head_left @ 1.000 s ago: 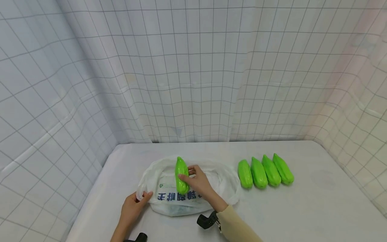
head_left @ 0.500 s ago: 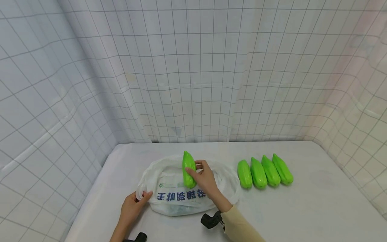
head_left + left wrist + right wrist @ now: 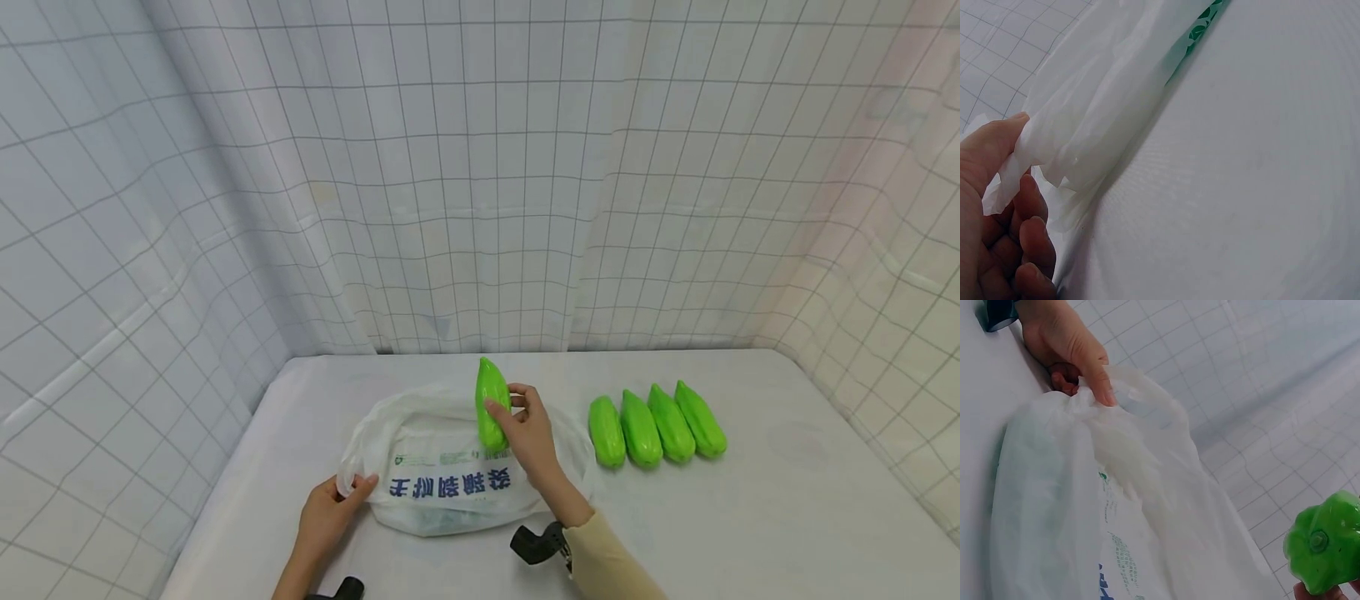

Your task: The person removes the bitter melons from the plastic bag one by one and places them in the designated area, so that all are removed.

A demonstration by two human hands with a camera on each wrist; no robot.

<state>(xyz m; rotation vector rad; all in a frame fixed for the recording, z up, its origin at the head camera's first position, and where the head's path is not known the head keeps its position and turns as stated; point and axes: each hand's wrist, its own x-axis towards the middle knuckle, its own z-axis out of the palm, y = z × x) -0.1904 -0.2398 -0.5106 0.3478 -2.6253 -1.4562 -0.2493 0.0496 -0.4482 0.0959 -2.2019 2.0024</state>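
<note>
Upright over the white plastic bag [image 3: 427,521], a glossy green ribbed gourd [image 3: 491,400] is held by my right hand [image 3: 532,433], thumb on the near side. The right wrist view shows the gourd's lobed end [image 3: 1325,544] at its right edge, apart from the bag. My left hand [image 3: 327,510] pinches the bag's left rim between thumb and fingers; the left wrist view shows the crumpled film [image 3: 1085,106] gathered there. The bag lies with its mouth spread, blue lettering and small green print showing on it.
Several matching green gourds [image 3: 642,429] lie side by side on the white table [image 3: 787,500], right of the bag. A white grid-patterned curtain [image 3: 487,183] rises behind the table and along both sides.
My right hand has carried the green gourd up and to the right over the bag, uncovering more of the lettering. The left hand stays at the bag's rim.
</note>
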